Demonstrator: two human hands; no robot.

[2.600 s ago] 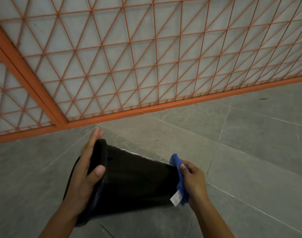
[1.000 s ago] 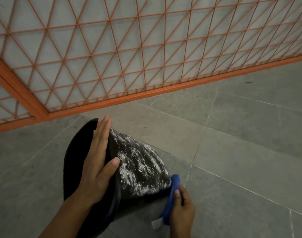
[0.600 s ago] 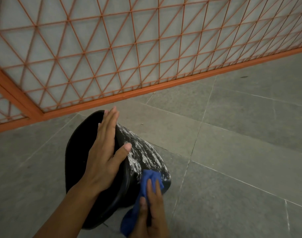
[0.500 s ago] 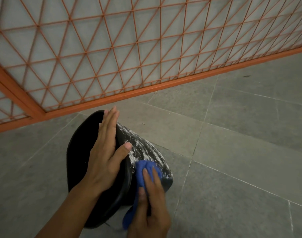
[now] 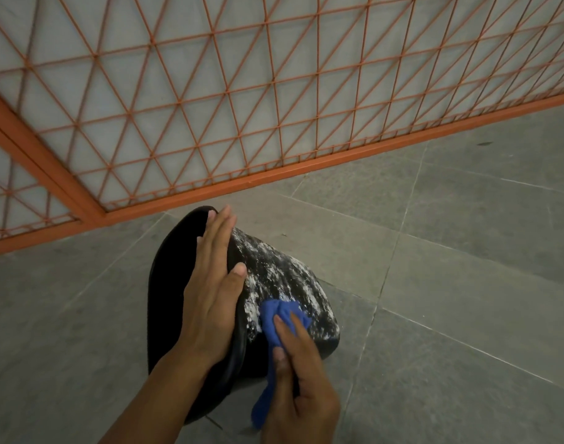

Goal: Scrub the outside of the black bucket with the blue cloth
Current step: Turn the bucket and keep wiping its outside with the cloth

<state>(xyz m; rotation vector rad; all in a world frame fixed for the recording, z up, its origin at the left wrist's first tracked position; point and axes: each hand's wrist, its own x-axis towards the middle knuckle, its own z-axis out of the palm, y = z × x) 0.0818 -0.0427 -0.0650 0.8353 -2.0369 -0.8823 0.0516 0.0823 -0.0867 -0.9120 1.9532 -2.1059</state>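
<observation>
Your left hand lay flat, fingers together, on the black bucket's rim; your right hand fingers pinched the blue cloth against its white-smeared side.

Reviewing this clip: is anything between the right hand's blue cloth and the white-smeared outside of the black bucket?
Nothing visible. The right hand presses the blue cloth straight onto the black bucket wall, amid the white residue. The left hand lies flat on the rim, beside the cloth and clear of the smeared patch above it.
</observation>
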